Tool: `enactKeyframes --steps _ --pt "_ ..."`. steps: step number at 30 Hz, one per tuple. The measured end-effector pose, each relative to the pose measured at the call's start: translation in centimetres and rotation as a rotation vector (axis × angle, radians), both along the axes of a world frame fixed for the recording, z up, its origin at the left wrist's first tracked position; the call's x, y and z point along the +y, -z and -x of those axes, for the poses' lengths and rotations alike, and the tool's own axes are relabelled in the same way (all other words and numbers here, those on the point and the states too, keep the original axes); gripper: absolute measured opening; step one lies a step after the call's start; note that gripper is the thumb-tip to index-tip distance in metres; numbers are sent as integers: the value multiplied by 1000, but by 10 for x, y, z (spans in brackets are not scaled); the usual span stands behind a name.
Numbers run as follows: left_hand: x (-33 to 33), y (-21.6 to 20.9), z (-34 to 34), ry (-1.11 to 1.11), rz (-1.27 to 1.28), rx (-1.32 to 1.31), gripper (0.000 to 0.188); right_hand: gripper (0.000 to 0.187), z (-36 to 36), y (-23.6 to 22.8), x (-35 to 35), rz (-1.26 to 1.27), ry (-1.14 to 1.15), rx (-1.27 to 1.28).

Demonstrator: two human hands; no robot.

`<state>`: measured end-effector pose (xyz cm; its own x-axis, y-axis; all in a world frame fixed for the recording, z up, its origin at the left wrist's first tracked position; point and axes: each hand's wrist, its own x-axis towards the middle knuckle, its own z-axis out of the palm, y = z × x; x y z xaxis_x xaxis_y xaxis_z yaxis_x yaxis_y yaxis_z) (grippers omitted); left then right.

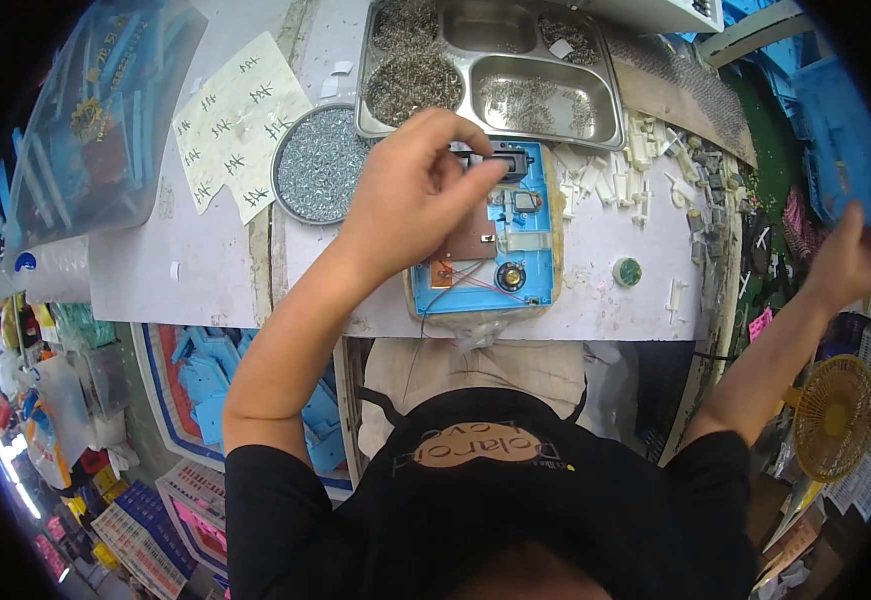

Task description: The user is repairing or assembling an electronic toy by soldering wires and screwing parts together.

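Note:
My left hand (pixel 421 185) is over a light-blue plastic casing (pixel 544 285) on the table, its fingers curled and thumb beside a black rectangular part (pixel 516 163) at the casing's far end. Whatever the fingertips hold, if anything, is hidden. Inside the casing are a brown board (pixel 466 240), thin wires and a small round speaker (pixel 511 276). Out at the far right, my right hand (pixel 851 262) is closed on the near edge of a blue plastic piece (pixel 846 140), which looks blurred.
A steel compartment tray (pixel 611 125) with small metal springs stands behind the casing. Left of it are a round dish of screws (pixel 321 165), a marked paper sheet (pixel 236 125) and a bag of blue parts (pixel 96 130). White plastic pieces (pixel 641 165) and a green-topped round container (pixel 627 271) lie right; a yellow fan (pixel 834 418) is below.

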<state>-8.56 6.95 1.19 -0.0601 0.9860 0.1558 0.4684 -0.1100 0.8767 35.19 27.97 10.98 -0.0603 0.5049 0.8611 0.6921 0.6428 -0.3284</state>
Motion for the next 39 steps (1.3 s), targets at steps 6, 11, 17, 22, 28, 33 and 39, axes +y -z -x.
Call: enactKeyframes --steps 6,11,17,22,28,33,39 --pt "-2 -14 22 287 592 -1363 87 33 157 73 -92 -4 -822 -105" --pt "-20 -27 36 -73 367 -1095 61 40 205 66 -82 179 -722 -230" --pt "-42 -13 2 -165 300 -577 59 63 191 88 -182 1338 -836 401" --pt "-43 -1 -25 -196 193 96 81 59 166 118 -204 1156 -586 54" --pt "-46 15 -19 -219 86 312 85 51 173 126 -192 1093 -626 -124" --pt "-60 24 -16 -266 103 193 83 51 174 123 -181 1075 -710 -291" --pt "-74 20 -24 -329 157 413 75 62 176 104 -168 1184 -774 -444"
